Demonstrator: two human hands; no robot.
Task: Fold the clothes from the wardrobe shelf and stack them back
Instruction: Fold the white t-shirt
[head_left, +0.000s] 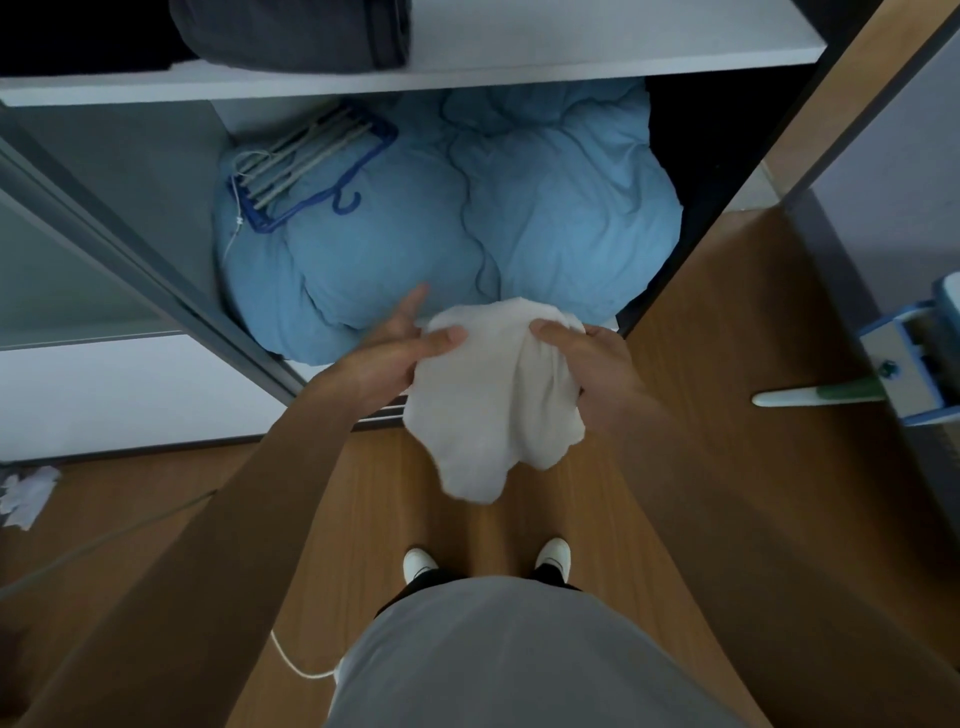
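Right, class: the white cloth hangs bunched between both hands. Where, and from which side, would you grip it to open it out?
Probably its top edge, pinched at two points well apart, coming in from each side. The cloth is gathered at the top between the left hand and right hand, and its loose folds hang free below, so spreading the top lets it drop flat.

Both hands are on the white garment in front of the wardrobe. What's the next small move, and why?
Probably draw the hands apart to spread it out. The white garment hangs bunched and crumpled between the left hand and right hand, which both grip its upper part; no straight edge or fold shows yet, so it likely needs opening first.
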